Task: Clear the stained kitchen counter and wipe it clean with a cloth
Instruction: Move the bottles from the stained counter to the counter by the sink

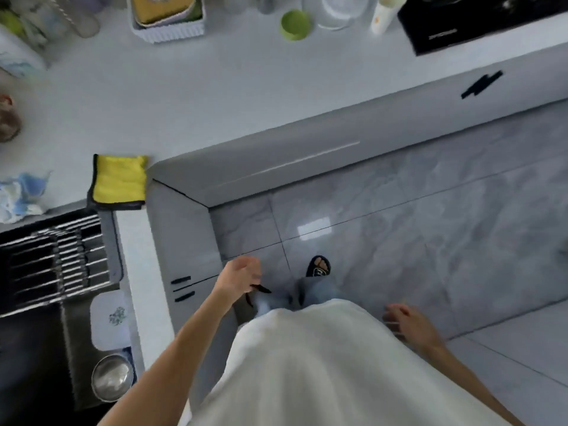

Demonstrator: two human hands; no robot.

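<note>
Yellow cloth (119,182) lies folded on the white counter (190,96) corner, untouched. Left hand (241,273) hangs loosely curled, holding nothing; right hand (405,322) hangs relaxed, fingers apart.

One view only — the head camera, worn high on the person and pitched steeply down. It faces the inner corner of the L-shaped counter (190,96), which fills the top and left edges, while the tiled floor (430,210) spreads to the right. Nearest the lens — the person's own shirt front (322,364), at bottom centre.
</note>
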